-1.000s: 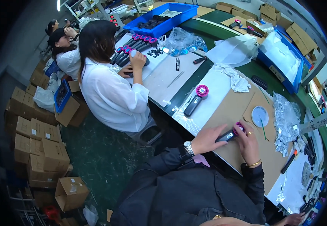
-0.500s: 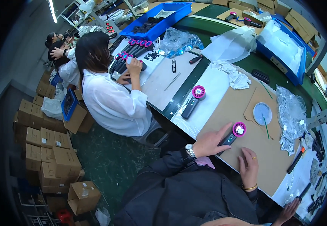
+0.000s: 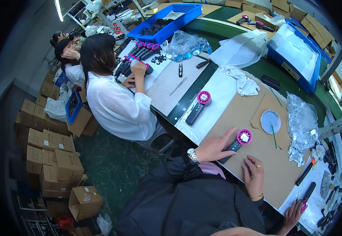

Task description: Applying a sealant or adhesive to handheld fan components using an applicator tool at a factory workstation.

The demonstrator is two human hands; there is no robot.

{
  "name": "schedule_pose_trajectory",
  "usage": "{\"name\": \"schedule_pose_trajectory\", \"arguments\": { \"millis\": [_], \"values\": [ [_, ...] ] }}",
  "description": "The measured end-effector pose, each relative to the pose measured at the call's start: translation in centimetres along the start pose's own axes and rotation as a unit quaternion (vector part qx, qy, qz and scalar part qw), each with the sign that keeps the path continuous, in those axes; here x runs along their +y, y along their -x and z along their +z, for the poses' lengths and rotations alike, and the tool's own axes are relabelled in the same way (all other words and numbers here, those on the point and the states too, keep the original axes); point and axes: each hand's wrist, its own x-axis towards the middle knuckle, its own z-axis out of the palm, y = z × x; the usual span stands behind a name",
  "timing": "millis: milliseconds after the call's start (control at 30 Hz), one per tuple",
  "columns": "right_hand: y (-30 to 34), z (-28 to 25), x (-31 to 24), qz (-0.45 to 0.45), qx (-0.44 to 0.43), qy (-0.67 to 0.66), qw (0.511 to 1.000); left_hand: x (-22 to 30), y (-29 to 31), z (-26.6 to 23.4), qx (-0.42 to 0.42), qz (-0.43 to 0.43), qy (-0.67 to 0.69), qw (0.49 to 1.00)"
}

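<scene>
A handheld fan with a pink round head and dark handle lies on the brown cardboard sheet in front of me. A small white square sits at the centre of its head. My left hand, with a watch at the wrist, holds the handle, thumb across it and index finger stretched along its far side. My right hand rests on the cardboard just right of the fan, fingers loosely bent and apart, with nothing visible in it. A second similar fan lies farther left on white sheeting.
A round dish with a green stick stands right of centre, beside a clear bag of small silvery pieces. A co-worker in white handles fans at left. Another person's hand is at lower right. Stacked cartons stand on the floor.
The view has shifted slightly; both my hands keep nearly the same pose around the fan. At lower right, the other person's hand now has a pink-and-black fan. A person at far left turned their head.
</scene>
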Motion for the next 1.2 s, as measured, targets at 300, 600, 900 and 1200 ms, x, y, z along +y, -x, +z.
{"name": "schedule_pose_trajectory", "arguments": {
  "millis": [300, 600, 900, 1200],
  "values": [
    [1.1, 0.4, -0.2, 0.007, 0.003, 0.013, 1.0, 0.1, -0.1, -2.0, 0.033, 0.016, -0.065, 0.997],
    [0.2, 1.0, 0.6, 0.009, 0.006, 0.028, 1.0, 0.0, -2.3, -4.4, 0.061, 0.071, -0.055, 0.994],
    [1.0, -0.6, 0.2, -0.014, 0.014, 0.067, 0.998, 2.4, -6.3, -2.9, 0.052, 0.239, -0.07, 0.967],
    [-3.5, -4.9, 0.4, 0.021, 0.146, 0.218, 0.965, 1.5, -8.4, -2.5, -0.026, 0.276, -0.037, 0.96]
  ]
}}
